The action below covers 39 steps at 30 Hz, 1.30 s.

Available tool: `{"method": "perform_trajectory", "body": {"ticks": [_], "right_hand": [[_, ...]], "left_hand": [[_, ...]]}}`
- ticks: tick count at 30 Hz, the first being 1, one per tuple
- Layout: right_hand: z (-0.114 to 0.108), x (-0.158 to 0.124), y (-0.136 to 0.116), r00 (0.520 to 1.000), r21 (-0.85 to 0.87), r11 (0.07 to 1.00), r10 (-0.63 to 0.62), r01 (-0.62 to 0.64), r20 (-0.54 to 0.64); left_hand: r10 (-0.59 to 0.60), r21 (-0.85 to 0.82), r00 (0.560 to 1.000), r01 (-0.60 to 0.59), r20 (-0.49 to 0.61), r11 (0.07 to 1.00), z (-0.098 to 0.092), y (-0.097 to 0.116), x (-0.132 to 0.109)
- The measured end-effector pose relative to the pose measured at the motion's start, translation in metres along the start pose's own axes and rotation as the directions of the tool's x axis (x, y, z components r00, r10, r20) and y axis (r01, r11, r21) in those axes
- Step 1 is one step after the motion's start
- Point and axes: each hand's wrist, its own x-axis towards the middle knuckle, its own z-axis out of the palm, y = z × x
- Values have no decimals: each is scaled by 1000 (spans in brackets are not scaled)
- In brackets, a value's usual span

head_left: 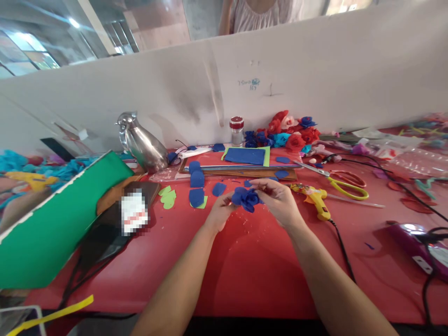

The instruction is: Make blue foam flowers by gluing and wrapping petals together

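Note:
Between my two hands, above the red table [241,275], is a blue artificial flower [247,199] with several curled petals. My left hand [222,212] is closed on its left side, the fingertips partly hidden behind the petals. On the right, my right hand [276,200] pinches a petal at the flower's edge between thumb and fingers. Loose blue petals [219,189] lie just past my left hand, with more blue pieces [196,197] stacked further left. Right of my right hand rests a yellow glue gun [317,200] with a black cord.
Scissors [345,184] with red and yellow handles lie right of centre. A steel jug [142,142], a red-lidded jar [237,130] and a heap of finished flowers [289,130] line the back wall. A green board [66,224] leans at left; a purple device [416,242] sits at right.

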Motion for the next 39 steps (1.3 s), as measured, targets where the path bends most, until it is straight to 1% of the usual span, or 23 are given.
{"method": "perform_trajectory", "body": {"ticks": [3, 6, 8, 13, 15, 19, 21, 22, 24, 26, 28, 29, 32, 34, 39], "right_hand": [[0, 0, -4, 999, 26, 999, 37, -38, 21], [1, 0, -7, 997, 32, 998, 43, -46, 71], [2, 0, -7, 996, 30, 999, 36, -39, 77], [4, 0, -3, 1000, 26, 1000, -10, 10, 22], [4, 0, -2, 999, 22, 999, -29, 28, 24], [0, -1, -5, 1000, 2, 1000, -20, 20, -11], [-2, 0, -8, 1000, -28, 1000, 6, -6, -22], [-3, 0, -9, 1000, -54, 998, 22, -22, -4], [-4, 1, -11, 996, -123, 992, 51, -42, 69], [-3, 2, -10, 983, -178, 983, 71, -41, 167], [-2, 1, -8, 966, -191, 981, 73, -25, 248], [-1, 1, -7, 961, -191, 982, 61, -9, 270], [-2, 0, -6, 963, -191, 978, -28, 81, 267], [-4, 1, -7, 965, -203, 972, -67, 121, 254], [-8, 2, -12, 980, -274, 955, -62, 113, 189]], "left_hand": [[47, 48, 999, -46, -16, 998, 2, 2, -1], [41, 44, 998, -39, -48, 998, 2, 1, 0], [21, 34, 998, -19, -61, 999, 2, 1, 0], [23, -1, 996, -23, -82, 1000, 2, 1, 1], [37, -15, 995, -39, -89, 999, 2, 2, 1], [42, -37, 993, -46, -112, 998, 1, 2, 1], [3, -40, 996, -6, -86, 999, 0, 1, 0], [-27, -35, 998, 25, -56, 999, -1, 1, 0], [-83, -9, 996, 83, 21, 997, -1, 0, -2], [-109, 30, 990, 107, 87, 994, 0, -1, -3], [-129, 63, 982, 121, 139, 991, 1, -1, -4], [-142, 72, 977, 132, 156, 989, 1, -1, -4], [-184, 72, 967, 174, 178, 982, 3, 0, -4], [-177, 62, 968, 169, 179, 984, 3, 2, -4], [-109, 66, 980, 99, 168, 993, 3, 7, -5]]}}
